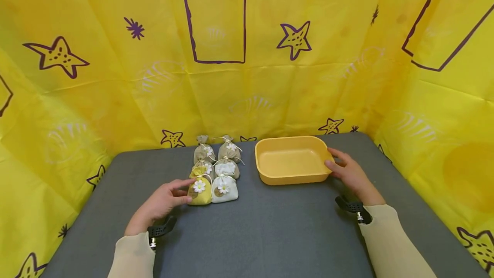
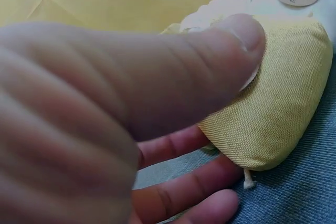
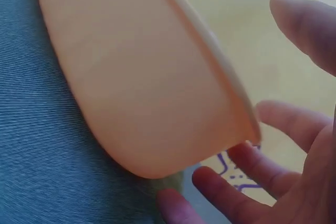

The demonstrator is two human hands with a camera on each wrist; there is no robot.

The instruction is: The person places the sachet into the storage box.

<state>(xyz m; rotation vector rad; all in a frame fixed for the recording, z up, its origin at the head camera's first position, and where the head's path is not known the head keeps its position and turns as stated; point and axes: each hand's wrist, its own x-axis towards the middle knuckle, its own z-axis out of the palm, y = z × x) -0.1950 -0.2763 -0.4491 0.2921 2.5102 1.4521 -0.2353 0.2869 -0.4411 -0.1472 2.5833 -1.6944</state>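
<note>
A small yellow drawstring pouch (image 1: 205,195) with a white flower stands at the front left of a group of pouches. My left hand (image 1: 167,198) pinches its left side. In the left wrist view the thumb lies across the pouch (image 2: 283,93), with fingers (image 2: 194,184) behind it. Beside it stands a white pouch (image 1: 230,191), also with a flower. To the right is a shallow yellow-orange tray (image 1: 295,179). My right hand (image 1: 353,175) is at the tray's right end. Its thumb stands away from the tray (image 3: 152,77) in the right wrist view, and its fingertips are by the rim.
Several beige pouches (image 1: 229,151) stand in rows behind the yellow and white ones, close together. A grey cloth (image 1: 266,235) covers the table. Yellow curtains (image 1: 162,80) with purple drawings hang at the back and both sides.
</note>
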